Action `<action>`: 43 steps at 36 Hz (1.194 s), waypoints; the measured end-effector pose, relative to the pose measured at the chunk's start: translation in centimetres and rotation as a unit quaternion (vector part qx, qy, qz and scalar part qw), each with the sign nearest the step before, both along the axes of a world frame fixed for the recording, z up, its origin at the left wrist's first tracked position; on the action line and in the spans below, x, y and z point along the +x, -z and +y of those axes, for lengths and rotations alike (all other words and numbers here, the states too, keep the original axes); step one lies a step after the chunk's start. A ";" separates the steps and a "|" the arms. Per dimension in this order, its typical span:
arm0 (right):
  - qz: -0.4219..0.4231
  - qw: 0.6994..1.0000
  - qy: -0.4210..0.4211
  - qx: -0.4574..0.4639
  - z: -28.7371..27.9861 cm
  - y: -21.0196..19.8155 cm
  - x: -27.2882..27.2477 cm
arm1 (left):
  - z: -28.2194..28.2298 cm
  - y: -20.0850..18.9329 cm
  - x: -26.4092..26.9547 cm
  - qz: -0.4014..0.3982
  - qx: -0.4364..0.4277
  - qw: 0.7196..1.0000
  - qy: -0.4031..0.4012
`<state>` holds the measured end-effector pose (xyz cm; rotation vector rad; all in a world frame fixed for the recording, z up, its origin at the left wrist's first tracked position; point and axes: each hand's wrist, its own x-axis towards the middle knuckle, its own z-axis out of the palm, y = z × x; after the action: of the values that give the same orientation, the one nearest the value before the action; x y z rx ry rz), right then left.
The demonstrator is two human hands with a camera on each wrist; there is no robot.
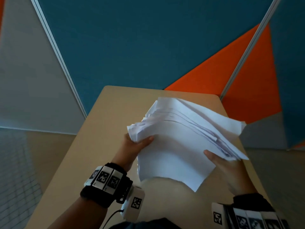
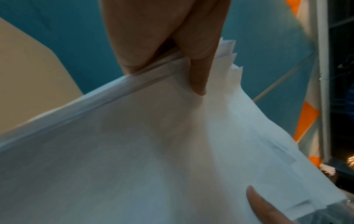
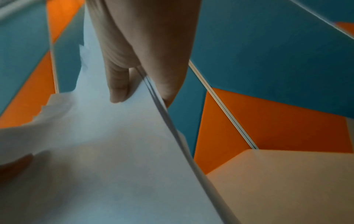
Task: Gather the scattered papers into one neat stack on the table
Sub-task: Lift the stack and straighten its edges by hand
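White paper stack (image 1: 179, 146) held tilted above tan worktop (image 1: 99, 129), left edge pinched by left hand (image 1: 132, 147), right edge gripped by right hand (image 1: 229, 171), fingers (image 3: 118, 84) closed on sheets, far edges fanned unevenly

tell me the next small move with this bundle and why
Probably tap the papers on edge against the table to square them. The left hand and right hand grip opposite sides and hold the bundle above the tabletop, but the far sheet edges are fanned and staggered, not yet neat.
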<state>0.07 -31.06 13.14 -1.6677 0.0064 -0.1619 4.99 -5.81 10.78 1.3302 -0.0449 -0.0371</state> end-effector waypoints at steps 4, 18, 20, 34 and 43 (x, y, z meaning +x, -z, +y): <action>-0.030 0.999 0.021 0.005 -0.7 -1.0 0.2 | -0.2 -1.0 0.2 -0.027 -0.007 0.999 -0.016; -0.033 0.999 0.002 -0.037 -0.9 0.1 0.3 | -1.0 -0.2 0.8 -0.067 -0.048 0.996 -0.035; -0.006 0.999 -0.018 -0.026 -1.1 -0.7 0.2 | -0.9 -0.4 0.8 -0.076 -0.048 0.996 -0.028; 0.053 0.990 -0.121 -0.043 -2.9 -1.8 1.0 | -1.9 -2.4 0.3 -0.078 -0.009 0.997 0.002; 0.044 0.990 -0.122 -0.058 -3.1 -0.4 1.6 | -2.8 -3.0 -0.1 -0.076 -0.012 0.997 -0.020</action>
<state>1.69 -34.13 13.53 -1.7757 -0.1412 0.0985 4.84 -8.61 13.76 1.3070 -0.1471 0.0980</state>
